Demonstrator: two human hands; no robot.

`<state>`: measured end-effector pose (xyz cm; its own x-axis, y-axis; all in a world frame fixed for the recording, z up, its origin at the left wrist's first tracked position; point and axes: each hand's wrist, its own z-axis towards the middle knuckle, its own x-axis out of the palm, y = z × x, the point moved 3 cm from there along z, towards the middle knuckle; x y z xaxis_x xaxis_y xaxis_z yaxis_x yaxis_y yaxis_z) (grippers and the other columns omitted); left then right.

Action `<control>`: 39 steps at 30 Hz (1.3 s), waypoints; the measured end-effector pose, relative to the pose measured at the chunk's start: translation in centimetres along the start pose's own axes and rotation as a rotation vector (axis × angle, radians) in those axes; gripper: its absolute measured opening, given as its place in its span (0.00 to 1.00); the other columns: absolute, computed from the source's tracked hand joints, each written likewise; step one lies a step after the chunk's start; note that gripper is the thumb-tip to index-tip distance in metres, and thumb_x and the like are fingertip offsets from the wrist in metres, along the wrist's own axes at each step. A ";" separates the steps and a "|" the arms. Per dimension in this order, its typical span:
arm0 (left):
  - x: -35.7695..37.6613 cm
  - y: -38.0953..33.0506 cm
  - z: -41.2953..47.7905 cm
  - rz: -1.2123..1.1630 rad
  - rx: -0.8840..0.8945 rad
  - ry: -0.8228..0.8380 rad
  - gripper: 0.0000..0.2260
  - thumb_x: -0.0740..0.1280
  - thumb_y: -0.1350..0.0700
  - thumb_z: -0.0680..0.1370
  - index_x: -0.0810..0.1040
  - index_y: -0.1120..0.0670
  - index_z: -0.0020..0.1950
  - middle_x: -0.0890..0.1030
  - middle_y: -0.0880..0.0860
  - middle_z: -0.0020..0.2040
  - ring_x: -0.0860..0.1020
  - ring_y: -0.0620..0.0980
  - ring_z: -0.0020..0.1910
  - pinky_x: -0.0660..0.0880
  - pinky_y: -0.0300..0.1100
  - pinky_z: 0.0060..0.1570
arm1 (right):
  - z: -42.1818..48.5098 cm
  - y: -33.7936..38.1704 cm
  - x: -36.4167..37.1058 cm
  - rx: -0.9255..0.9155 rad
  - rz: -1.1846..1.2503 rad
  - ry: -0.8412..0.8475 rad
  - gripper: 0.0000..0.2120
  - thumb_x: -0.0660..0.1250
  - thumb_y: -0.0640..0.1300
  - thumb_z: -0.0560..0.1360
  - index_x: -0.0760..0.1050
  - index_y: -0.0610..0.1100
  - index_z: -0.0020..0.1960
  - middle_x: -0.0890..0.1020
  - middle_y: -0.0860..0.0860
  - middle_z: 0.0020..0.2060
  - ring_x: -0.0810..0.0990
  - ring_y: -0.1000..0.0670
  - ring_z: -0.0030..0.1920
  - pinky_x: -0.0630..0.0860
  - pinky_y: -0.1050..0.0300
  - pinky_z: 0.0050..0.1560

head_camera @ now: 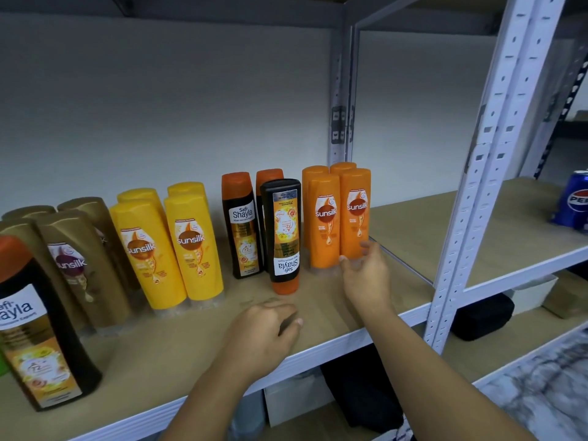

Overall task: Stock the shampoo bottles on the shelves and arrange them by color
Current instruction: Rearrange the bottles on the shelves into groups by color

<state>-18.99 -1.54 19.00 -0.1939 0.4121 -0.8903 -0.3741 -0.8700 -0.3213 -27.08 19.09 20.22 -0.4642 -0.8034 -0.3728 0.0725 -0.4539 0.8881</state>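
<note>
On the shelf (397,224), right fingers (369,248) bracket an orange bottle (355,218).

On the pale wooden shelf board (191,338) I see clusters standing in a row: golden-brown plastic Sunsilk bottles (76,262) at far left, yellow Sunsilk bottles (197,243), black orange-capped Safi Shayla bottles (242,224), then orange Sunsilk bottles (337,214). One inverted black bottle (284,237) stands on its cap; another black bottle (41,329) stands alone, front left.

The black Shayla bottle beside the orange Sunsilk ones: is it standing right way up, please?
Upside down: the bottle stands on its orange cap, label inverted.
</note>
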 end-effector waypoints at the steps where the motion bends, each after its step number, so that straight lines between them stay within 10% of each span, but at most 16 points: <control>1: 0.1 -0.2 0.1 -0.002 0.005 0.005 0.23 0.53 0.39 0.78 0.80 0.53 0.54 0.82 0.47 0.54 0.78 0.46 0.53 0.76 0.49 0.53 | 0.2 -0.3 -0.4 0.006 0.013 -0.001 0.26 0.70 0.51 0.78 0.65 0.48 0.72 0.74 0.47 0.68 0.75 0.43 0.67 0.75 0.42 0.65; 20: 0.1 -1.1 0.2 -0.075 0.059 -0.051 0.13 0.63 0.47 0.82 0.82 0.53 0.58 0.82 0.47 0.57 0.77 0.44 0.56 0.75 0.45 0.57 | 0.6 -0.4 -0.4 0.032 0.147 0.098 0.24 0.66 0.51 0.81 0.62 0.52 0.74 0.75 0.50 0.69 0.75 0.45 0.68 0.74 0.42 0.64; 28: 0.1 -1.0 0.2 -0.049 0.091 -0.063 0.14 0.61 0.46 0.81 0.81 0.52 0.56 0.82 0.46 0.56 0.77 0.44 0.55 0.75 0.46 0.55 | -1.1 0.4 0.9 -0.141 -0.115 0.186 0.09 0.66 0.50 0.79 0.78 0.51 0.59 0.79 0.52 0.54 0.78 0.52 0.52 0.74 0.56 0.53; 39: 0.6 -0.4 0.3 -0.050 0.068 -0.016 0.20 0.55 0.41 0.79 0.80 0.52 0.55 0.81 0.47 0.56 0.77 0.45 0.55 0.76 0.48 0.53 | -2.3 0.9 2.3 -0.280 -0.490 0.249 0.16 0.63 0.55 0.78 0.76 0.56 0.65 0.79 0.47 0.58 0.76 0.42 0.61 0.74 0.49 0.61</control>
<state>-19.27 -0.88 18.68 -0.1875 0.4592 -0.8683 -0.4441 -0.8281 -0.3420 -26.06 15.92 19.53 -0.2847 -0.5266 -0.8010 0.1479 -0.8498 0.5060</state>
